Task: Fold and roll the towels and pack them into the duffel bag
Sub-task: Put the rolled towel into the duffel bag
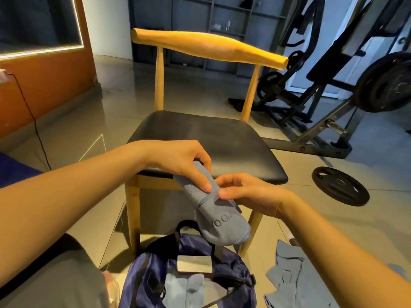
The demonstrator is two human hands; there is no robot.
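Observation:
A rolled grey-blue towel [219,221] hangs in the air in front of the chair's front edge, tilted down to the right. My left hand [184,162] grips its upper end, thumb laid along the roll. My right hand [246,192] pinches the roll at its middle from the right. Below it on the floor lies the dark blue duffel bag [231,266], open, with folded grey towels [189,287] and a pale card inside. Loose grey towels [289,276] lie on the floor to the bag's right.
A wooden chair [206,138] with a black seat stands straight ahead. A weight plate [340,185] lies on the tiled floor at the right, with a gym bench and barbell rack [333,85] behind. An orange wall and a black cable [33,116] are at the left.

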